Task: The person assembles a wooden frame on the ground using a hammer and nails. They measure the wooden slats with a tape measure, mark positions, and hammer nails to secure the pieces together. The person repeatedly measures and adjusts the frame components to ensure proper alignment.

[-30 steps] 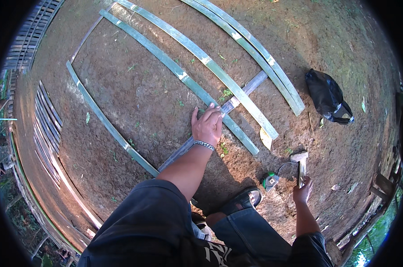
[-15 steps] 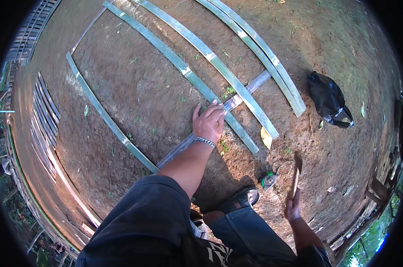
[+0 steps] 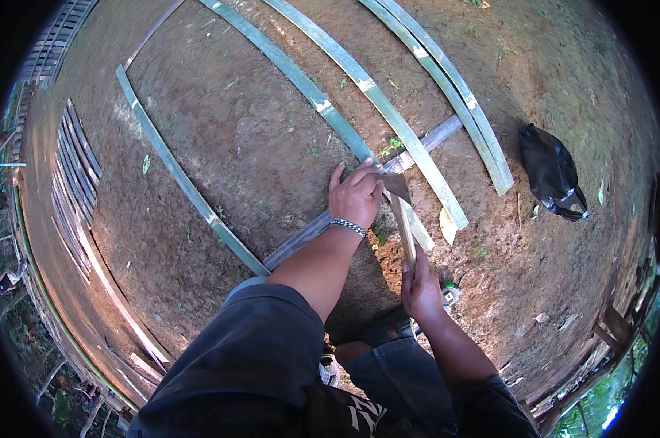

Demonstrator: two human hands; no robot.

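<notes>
My left hand [image 3: 355,198], with a chain bracelet at the wrist, is over the spot where a green split bamboo strip [image 3: 293,69] crosses a grey wooden slat [image 3: 300,239] on the ground. Its fingertips are bunched close together there; what they pinch, if anything, is hidden. My right hand [image 3: 421,290] is closed round the wooden handle of a hatchet [image 3: 405,233]. The metal head is right beside my left fingertips, above the strip. More bamboo strips lie roughly parallel: one [image 3: 176,171] to the left at the slat's near end, another [image 3: 388,109] just right, and a pair [image 3: 454,95] further right.
A black plastic bag [image 3: 552,171] lies on the dirt at the right. Near my right wrist is a small green and grey object [image 3: 450,293], partly covered. A dry yellow leaf [image 3: 447,226] is beside a strip end. Several thin slats [image 3: 74,168] are stacked at the left.
My right hand has swung the hatchet up and left, from the open ground to beside my left fingertips. My left hand stays at the crossing; the whole view has shifted slightly.
</notes>
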